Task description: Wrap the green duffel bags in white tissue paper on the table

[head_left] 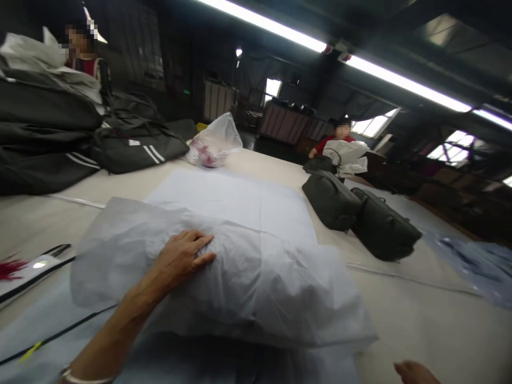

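Note:
A bundle of thin whitish sheet (236, 277), crinkled and bulging, lies across the table in front of me; what it covers is hidden. My left hand (186, 256) rests on top of it, fingers spread and nothing gripped. At the bottom right edge, apart from the bundle, only a small part of my right hand (414, 372) shows; its fingers are mostly out of frame. Beneath and beyond the bundle lies a flat pale blue-white sheet (248, 194). Dark material shows under the bundle's near edge.
Dark bags with white stripes (136, 141) are piled at left. A clear plastic bag (216, 141) holds reddish items. Two dark green bags (356, 213) stand at right. Black cord (72, 325) and red tassels (12, 268) lie at left. Two people are across the table (432, 330).

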